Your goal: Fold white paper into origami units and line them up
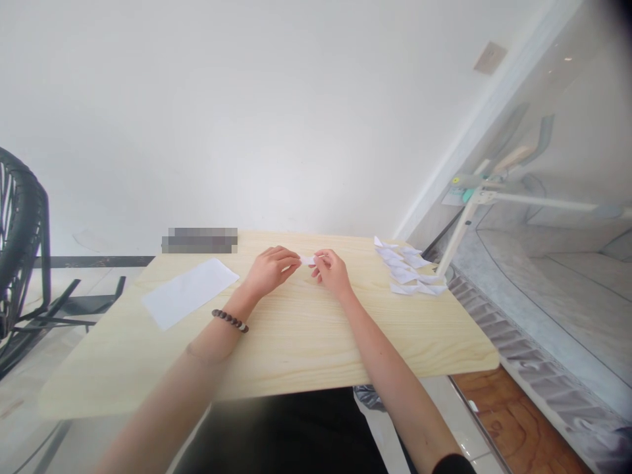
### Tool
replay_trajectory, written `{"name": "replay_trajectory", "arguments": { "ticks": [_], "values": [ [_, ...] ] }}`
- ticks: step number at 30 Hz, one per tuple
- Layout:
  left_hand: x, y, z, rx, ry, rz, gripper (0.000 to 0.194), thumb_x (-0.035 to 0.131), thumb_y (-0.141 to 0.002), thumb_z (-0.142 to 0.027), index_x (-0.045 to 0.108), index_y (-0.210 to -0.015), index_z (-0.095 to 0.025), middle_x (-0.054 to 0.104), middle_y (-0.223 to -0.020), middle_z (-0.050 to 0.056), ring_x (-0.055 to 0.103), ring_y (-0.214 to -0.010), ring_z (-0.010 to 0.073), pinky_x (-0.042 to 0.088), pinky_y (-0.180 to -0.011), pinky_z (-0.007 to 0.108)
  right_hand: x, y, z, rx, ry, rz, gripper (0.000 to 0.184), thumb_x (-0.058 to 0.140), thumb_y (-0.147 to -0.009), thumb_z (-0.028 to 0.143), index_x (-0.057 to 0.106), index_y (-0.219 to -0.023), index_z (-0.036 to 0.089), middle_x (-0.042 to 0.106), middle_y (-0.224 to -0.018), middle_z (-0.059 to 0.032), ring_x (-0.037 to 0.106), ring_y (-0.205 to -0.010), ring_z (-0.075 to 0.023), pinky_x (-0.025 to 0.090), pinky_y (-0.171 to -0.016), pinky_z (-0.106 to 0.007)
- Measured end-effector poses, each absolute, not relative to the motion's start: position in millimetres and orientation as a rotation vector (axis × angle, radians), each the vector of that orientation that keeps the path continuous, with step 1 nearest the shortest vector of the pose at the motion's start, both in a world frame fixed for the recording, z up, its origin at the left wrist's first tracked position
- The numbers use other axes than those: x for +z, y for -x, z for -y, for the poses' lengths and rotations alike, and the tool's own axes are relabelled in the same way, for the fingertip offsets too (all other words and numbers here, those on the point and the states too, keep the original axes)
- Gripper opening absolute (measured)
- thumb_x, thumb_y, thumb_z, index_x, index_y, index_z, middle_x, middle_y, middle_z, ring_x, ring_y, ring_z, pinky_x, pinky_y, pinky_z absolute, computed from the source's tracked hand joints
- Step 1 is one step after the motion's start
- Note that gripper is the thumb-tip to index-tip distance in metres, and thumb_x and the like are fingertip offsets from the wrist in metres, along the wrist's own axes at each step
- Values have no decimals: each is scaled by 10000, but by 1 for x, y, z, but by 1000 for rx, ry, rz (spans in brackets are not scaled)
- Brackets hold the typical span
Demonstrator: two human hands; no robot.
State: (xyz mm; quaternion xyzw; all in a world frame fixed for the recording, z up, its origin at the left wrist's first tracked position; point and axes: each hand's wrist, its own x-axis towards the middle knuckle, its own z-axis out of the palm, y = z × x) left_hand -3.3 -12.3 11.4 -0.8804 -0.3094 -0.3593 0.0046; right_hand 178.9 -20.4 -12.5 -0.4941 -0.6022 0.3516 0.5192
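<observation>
Between my hands, above the middle of the wooden table (296, 342), is a small piece of folded white paper (307, 261). My left hand (270, 270), with a dark bead bracelet on its wrist, pinches the paper's left end between thumb and fingertips. On the other end, the thumb and index finger of my right hand (332, 271) close on it. The fingers cover part of the paper, so its full shape is hidden. To the right lie several folded white paper pieces (402, 273) in overlapping rows. White paper sheets (190, 293) lie flat on the left.
A pixelated dark object (200, 241) sits at the table's back left, near the white wall (296, 118). On the left stands a black woven chair (24, 230). A white metal stand (461, 230) rises beyond the right edge, beside a grey-covered bed (548, 283).
</observation>
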Motion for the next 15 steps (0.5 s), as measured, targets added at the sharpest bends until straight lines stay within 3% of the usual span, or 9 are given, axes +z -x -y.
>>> {"name": "replay_trajectory", "arguments": {
  "ticks": [5, 8, 15],
  "values": [
    [10, 3, 15, -1194, 2784, 1085, 281, 486, -803, -319, 539, -1064, -232, 531, -1144, 56, 470, -1036, 190, 371, -887, 341, -10, -180, 23, 779, 1124, 1526, 291, 478, -758, 415, 447, -968, 215, 622, -774, -7, 606, -524, -106, 469, -398, -188],
    [9, 3, 14, -1248, 2723, 1195, 367, 487, -804, -292, 456, -1163, -222, 519, -1143, 64, 457, -1041, 192, 368, -886, 346, -7, -177, 28, 722, 1114, 1604, 257, 463, -774, 409, 455, -955, 227, 626, -780, -4, 615, -540, -111, 474, -424, -195],
    [9, 2, 12, -1230, 2664, 1194, 158, 492, -804, -270, 574, -925, -208, 593, -882, 48, 498, -859, 186, 377, -777, 330, -2, -173, 34, 678, 1104, 1654, 223, 452, -784, 419, 468, -888, 222, 613, -700, 8, 627, -548, -129, 481, -464, -211]
  ]
}}
